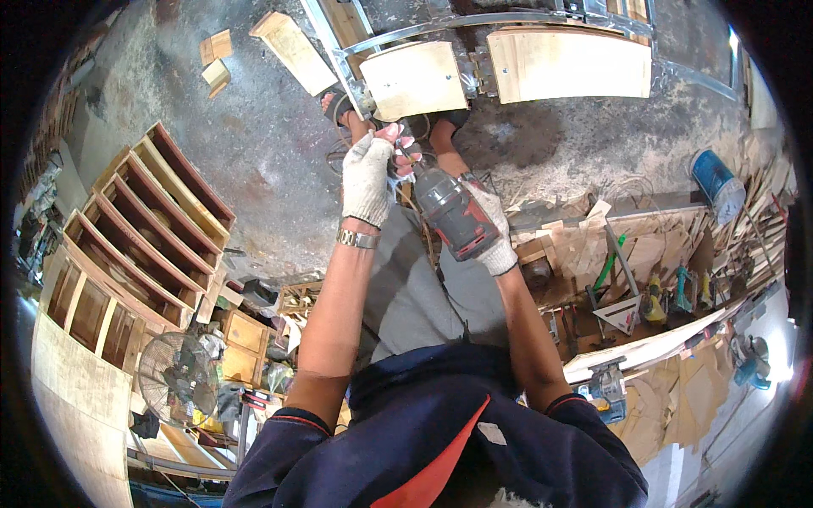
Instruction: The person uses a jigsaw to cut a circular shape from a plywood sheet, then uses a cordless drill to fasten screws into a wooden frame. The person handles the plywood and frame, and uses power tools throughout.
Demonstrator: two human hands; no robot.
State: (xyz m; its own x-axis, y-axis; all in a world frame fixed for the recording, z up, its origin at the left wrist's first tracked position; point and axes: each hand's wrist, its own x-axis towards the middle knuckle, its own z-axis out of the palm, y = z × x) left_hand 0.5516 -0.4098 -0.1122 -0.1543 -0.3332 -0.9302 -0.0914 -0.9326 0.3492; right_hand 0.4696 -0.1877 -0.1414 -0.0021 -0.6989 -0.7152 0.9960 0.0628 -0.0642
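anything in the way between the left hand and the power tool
Nothing visible: the left hand is right by the front end of the power tool, though whether it touches is too small to tell. The right hand grips the tool's body from the right.

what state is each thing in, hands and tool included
right hand, gloved, gripping the power tool
left hand, gloved, near the tool's front end
power tool, held; running or off unclear
wristwatch, worn on left wrist
fan, caged; spinning unclear
floor, stained
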